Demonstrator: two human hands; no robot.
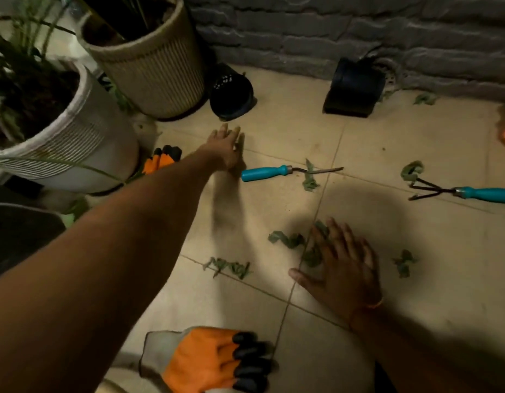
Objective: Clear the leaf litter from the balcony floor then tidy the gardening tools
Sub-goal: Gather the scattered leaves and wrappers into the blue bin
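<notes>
Green leaf scraps lie scattered on the beige floor tiles point(387, 143). My left hand point(226, 146) reaches far forward with straight fingers, over a small leaf point(240, 143) near the black pot. My right hand point(340, 265) lies flat with spread fingers on a clump of leaves point(312, 256). More leaves lie at the left point(228, 266), at the right point(403, 263) and beside the hand point(286, 239). A teal-handled weeder point(269, 173) lies just right of my left hand. A teal-handled hand rake point(472, 192) lies at the right edge with a leaf point(412, 170) at its prongs.
Two ribbed planters stand at the left, one white point(75, 148) and one tan point(155, 66). A black pot point(231, 93) and a dark scoop point(353, 89) lie by the grey brick wall point(330, 29). Orange gloves lie near the white planter point(162, 158) and at the bottom point(211, 361).
</notes>
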